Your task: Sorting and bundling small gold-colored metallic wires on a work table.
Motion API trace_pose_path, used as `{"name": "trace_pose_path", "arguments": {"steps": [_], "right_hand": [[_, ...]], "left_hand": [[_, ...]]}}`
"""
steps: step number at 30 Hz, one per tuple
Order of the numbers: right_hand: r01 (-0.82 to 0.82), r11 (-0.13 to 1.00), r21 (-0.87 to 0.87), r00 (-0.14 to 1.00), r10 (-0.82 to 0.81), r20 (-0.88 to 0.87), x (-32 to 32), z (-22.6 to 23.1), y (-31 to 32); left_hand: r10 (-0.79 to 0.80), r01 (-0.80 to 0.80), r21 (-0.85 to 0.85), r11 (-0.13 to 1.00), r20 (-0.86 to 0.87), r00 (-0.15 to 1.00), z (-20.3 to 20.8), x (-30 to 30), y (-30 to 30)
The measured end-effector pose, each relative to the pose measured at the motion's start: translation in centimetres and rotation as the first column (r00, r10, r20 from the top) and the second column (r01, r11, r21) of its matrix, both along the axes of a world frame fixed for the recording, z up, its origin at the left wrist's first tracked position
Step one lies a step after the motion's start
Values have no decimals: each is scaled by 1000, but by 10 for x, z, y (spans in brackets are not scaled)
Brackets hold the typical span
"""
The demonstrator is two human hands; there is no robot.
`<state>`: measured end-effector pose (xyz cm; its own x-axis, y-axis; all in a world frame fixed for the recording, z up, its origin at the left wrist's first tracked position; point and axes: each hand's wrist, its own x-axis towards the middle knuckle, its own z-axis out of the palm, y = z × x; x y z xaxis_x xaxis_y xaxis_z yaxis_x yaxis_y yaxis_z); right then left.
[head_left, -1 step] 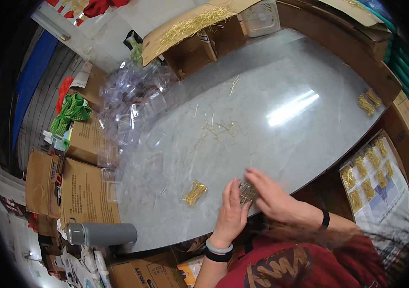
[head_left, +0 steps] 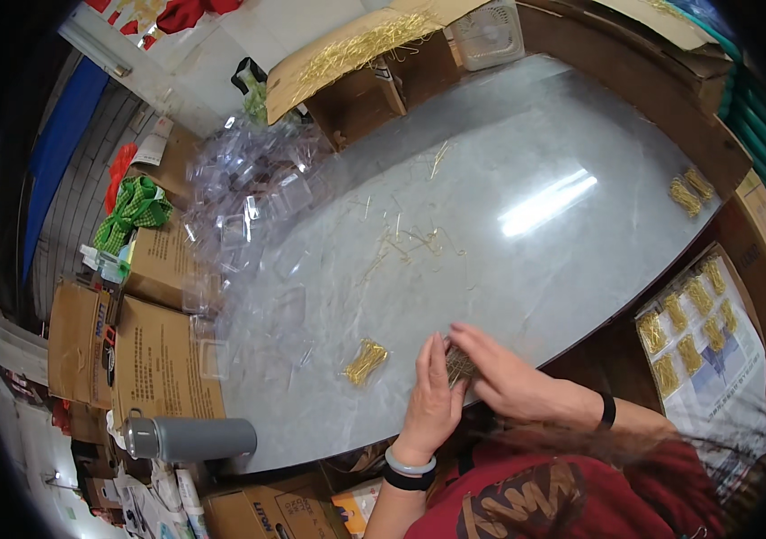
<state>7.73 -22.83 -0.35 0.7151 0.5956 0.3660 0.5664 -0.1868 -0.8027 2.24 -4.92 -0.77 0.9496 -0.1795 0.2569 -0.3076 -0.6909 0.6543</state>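
Observation:
A small pack of wire hooks [head_left: 462, 366] sits between my two hands near the table's front edge, much of it covered by fingers. My left hand [head_left: 437, 386] grips it from the left, fingers pointing up and thumb against its near side. From the right, my right hand [head_left: 504, 373] presses on it with long, nearly straight fingers; their tips come close to the left fingertips. Left of my hands lies a clear pack of gold hooks [head_left: 366, 362]. Farther off, loose gold hooks [head_left: 410, 241] are scattered over the grey table [head_left: 526, 278].
Clear plastic boxes [head_left: 257, 198] are heaped at the left. A grey bottle [head_left: 199, 437] lies on the near left corner. Cardboard holding more hooks [head_left: 365, 49] stands at the back. Filled packs [head_left: 688, 328] lie on a sheet at the right, two hook bundles [head_left: 690, 191] at the table's right edge.
My right hand has moved left and closed in against the pack, its fingertips nearing the left hand's. My left hand stays nearly still.

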Motion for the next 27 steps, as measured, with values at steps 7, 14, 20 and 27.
{"name": "trace_pose_path", "arguments": {"steps": [7,14,20,27], "right_hand": [[-132,965,-226,976,166,142,31,21,-18],[-164,916,-365,906,287,313,35,8,-4],[-149,912,-381,943,247,223,35,4,-10],[-108,940,-323,856,254,450,29,9,-1]], "left_hand": [[-20,25,-43,999,106,994,1,1,2],[60,-54,-48,997,145,988,10,-7,8],[362,-365,283,887,67,930,30,-43,3],[323,-312,126,942,-73,944,29,-35,7]]}}
